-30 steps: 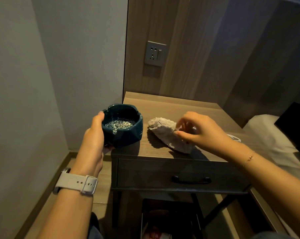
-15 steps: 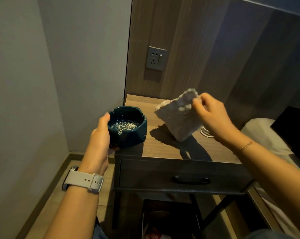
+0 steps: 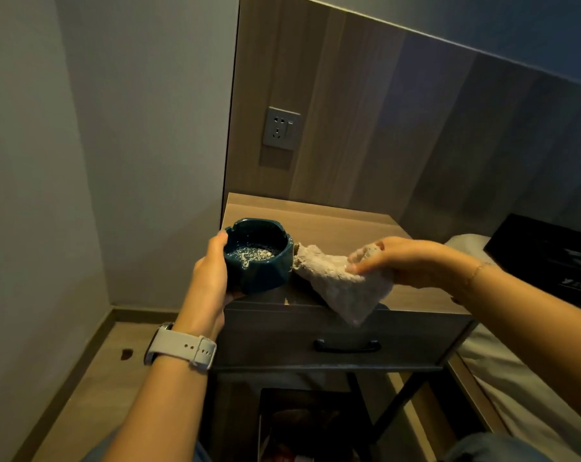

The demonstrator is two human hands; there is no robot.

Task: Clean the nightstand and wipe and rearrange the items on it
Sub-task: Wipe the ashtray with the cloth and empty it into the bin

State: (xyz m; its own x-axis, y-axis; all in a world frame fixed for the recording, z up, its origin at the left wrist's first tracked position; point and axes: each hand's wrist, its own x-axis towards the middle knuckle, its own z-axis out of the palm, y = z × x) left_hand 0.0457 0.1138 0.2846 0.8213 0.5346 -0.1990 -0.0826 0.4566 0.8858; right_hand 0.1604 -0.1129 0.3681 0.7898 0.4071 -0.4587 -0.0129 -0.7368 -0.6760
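Left hand (image 3: 212, 275): wrapped around the side of the dark green ashtray (image 3: 257, 255), thumb on the near wall, fingers hidden under it. A pale watch (image 3: 182, 351) sits on that wrist.
Right hand (image 3: 399, 261): pinching one end of the fuzzy pale cloth (image 3: 342, 281) between thumb and fingers. A thin bracelet (image 3: 476, 271) is on that wrist.
Cloth: it hangs from the right hand. Its far corner reaches up to the ashtray's right side, and its low corner droops over the front edge of the table.
Ashtray: held at the front left corner of the table (image 3: 332, 225). I cannot tell for sure if it rests on the top or is lifted a little.
Inside the ashtray: a thin patch of light gray ash (image 3: 252, 251) on the bottom. Nothing else shows in it.
Step now: it looks like the person is getting ready to wipe the ashtray or the spot under it.
Next move: keep the ashtray flat so the ash stays in, then rub the cloth on it or on the bare top.
Table: a wood top with one shut drawer and a dark handle (image 3: 347, 345).
Under the table: a dark box (image 3: 312, 425), too dim to see what is inside.
Around: a wall socket (image 3: 281, 128) above, the bed (image 3: 516, 378) on the right.
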